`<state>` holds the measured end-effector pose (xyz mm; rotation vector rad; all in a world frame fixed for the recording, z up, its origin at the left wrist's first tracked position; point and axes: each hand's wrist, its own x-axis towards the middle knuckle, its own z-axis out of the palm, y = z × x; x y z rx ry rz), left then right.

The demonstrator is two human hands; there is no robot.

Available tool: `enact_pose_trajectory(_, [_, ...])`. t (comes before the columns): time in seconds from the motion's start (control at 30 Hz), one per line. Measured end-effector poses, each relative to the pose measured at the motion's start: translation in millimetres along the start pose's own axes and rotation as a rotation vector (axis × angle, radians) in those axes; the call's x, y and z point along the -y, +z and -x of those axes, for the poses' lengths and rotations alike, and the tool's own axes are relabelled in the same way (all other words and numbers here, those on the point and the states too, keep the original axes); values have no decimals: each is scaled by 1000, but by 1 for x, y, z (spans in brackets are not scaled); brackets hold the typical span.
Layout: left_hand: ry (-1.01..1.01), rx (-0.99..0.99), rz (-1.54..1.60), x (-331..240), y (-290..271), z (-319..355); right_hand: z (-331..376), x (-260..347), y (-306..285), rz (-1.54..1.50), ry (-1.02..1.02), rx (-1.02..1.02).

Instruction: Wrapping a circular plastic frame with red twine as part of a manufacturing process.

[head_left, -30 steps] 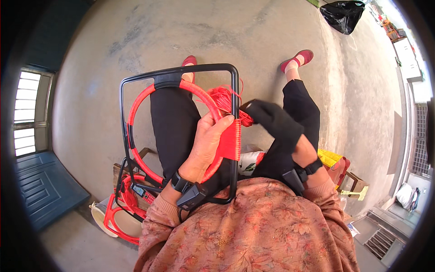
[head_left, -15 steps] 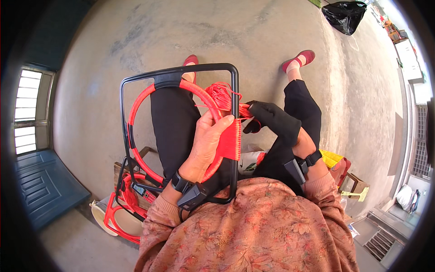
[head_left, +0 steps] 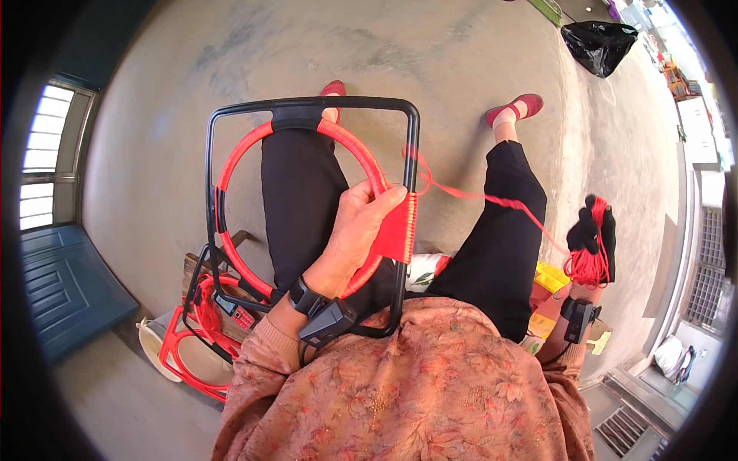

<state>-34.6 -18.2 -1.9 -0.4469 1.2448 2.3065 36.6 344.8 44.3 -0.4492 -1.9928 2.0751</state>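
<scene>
A black rectangular frame (head_left: 361,101) with a ring (head_left: 247,146) wrapped in red cord rests over my lap, tilted toward me. Between the ring and the frame's right bar is a panel of tightly wound red cord (head_left: 398,232). My left hand (head_left: 354,234) is closed on this panel, its thumb pressed against the bar. Far out to the right, my right hand (head_left: 589,223) wears a black glove and grips a bundle of red cord (head_left: 587,267). A taut strand (head_left: 500,201) runs from the bundle to the frame's right bar, looping beside it.
At my lower left, another red-wrapped frame (head_left: 167,349) leans over a pale bucket (head_left: 151,338), beside a red keypad phone (head_left: 237,313). A yellow package (head_left: 550,276) lies by my right thigh. A black plastic bag (head_left: 600,48) sits at the far right. A blue door (head_left: 73,284) stands left.
My right hand has swung from beside the frame far out to the right, carrying the cord bundle and drawing out the strand. My left hand keeps its hold on the panel.
</scene>
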Motion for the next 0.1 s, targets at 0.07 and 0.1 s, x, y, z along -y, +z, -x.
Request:
enact_pose_trajectory(0.07, [20,-13,4,4,-1,-1,2,11,-6,-411,282,3])
enact_pose_trajectory(0.1, [17,-11,-18,6,-5,-1,-14,0,-12,-532,250,94])
